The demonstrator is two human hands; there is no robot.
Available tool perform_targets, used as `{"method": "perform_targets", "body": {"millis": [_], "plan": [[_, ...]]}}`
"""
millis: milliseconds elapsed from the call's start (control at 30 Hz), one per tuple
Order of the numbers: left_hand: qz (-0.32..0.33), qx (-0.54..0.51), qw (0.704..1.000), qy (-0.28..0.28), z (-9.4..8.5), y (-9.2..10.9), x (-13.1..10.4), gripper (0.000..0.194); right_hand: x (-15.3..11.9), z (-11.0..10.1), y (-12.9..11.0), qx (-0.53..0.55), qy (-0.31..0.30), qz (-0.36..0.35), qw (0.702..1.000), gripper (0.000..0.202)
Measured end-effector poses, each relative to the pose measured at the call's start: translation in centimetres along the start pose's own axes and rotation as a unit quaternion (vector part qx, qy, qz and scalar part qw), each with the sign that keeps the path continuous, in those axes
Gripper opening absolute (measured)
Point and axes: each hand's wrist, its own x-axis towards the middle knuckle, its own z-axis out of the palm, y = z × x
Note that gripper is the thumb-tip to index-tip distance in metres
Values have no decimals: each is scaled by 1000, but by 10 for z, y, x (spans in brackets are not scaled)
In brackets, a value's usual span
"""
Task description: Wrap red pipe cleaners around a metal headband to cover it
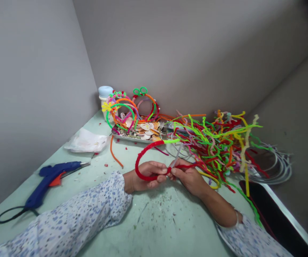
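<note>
A curved headband (138,162), wound in fuzzy red with a bright green stretch at its far end, is pinched in my left hand (150,173) near its other end. A bare, whitish strip of the band (176,157) sticks up between my hands. My right hand (187,178) closes thumb and fingers on a red pipe cleaner (183,166) where it meets the band. The loose length of that pipe cleaner trails to the right over my fingers. Both hands' fingertips nearly touch, hiding part of the join.
Several colourful headbands (121,105) stand in a metal tray (132,138) of shells. A pipe cleaner heap (212,139) lies right, beside coiled clear bands (279,166) and a black flat object (274,214). At left are a blue glue gun (45,182), plastic bag (86,141) and lidded jar (105,92).
</note>
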Motion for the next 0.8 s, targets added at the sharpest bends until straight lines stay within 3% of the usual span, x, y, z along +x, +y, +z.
{"method": "perform_targets", "body": {"millis": [533,633,800], "plan": [[-49,-25,996,-70,-1,-1,-3,8,-2,0,5,101,-58,32,993,22],[-3,-37,998,-47,2,-2,0,9,2,3,7,129,-23,35,991,20],[126,-11,990,58,9,-8,7,17,9,9,11,158,51,66,984,21]]}}
